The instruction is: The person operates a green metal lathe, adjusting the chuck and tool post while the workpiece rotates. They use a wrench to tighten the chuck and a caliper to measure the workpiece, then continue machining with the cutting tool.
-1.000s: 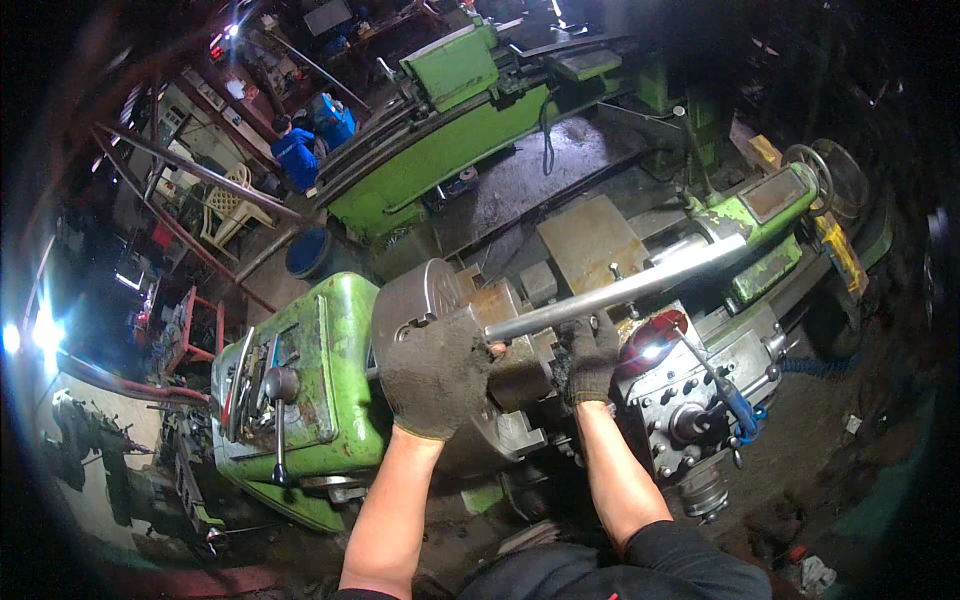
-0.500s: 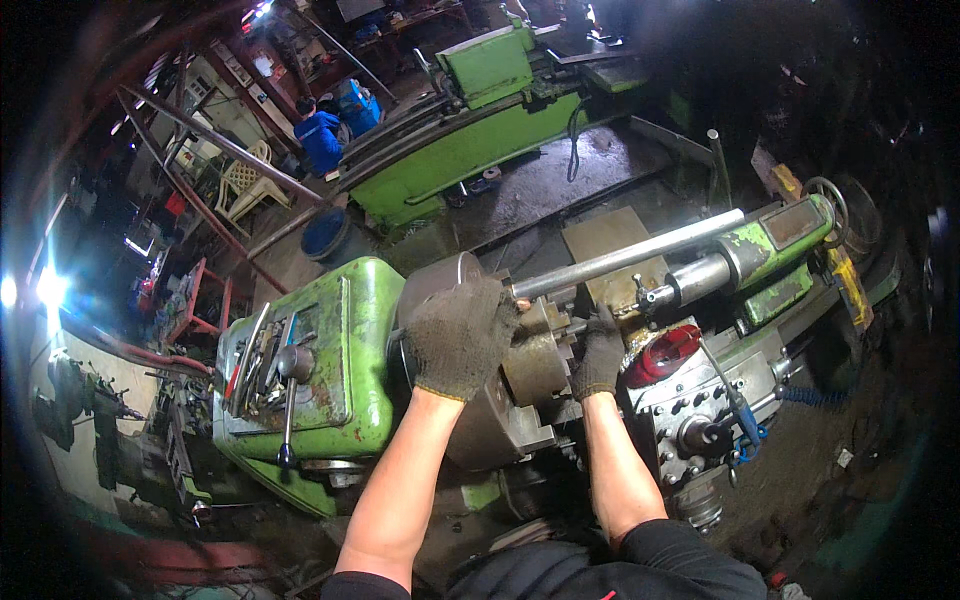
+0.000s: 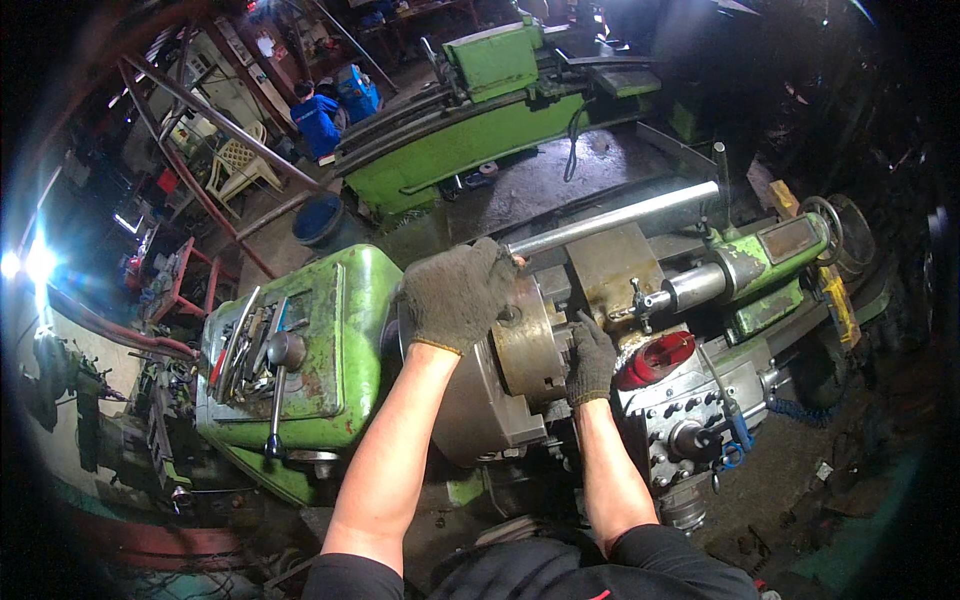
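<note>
Both my hands wear dark, worn knit gloves at a green lathe. My left hand [image 3: 450,300] is closed at the near end of a long steel bar [image 3: 620,217], above the large lathe chuck [image 3: 475,420]. A bare fingertip pokes through that glove. The bar slants away to the right over the lathe bed. A brown metal cylinder [image 3: 528,350] sits at the chuck's front. Against its right end is my right hand [image 3: 592,362], one finger pointing up and the others curled; what they hold is hidden.
Loose tools [image 3: 250,350] lie on the green headstock [image 3: 350,330], beside a ball-ended lever [image 3: 285,350]. A red object [image 3: 655,360] rests near the carriage [image 3: 690,420]. The tailstock [image 3: 775,255] stands right. Beyond are another green lathe [image 3: 480,150], a blue bin [image 3: 320,220] and a person in blue [image 3: 316,122].
The steel bar and my left hand have moved up and a little left. The chuck and brown cylinder look turned. My right hand stays by the cylinder's end, and the view has shifted slightly.
</note>
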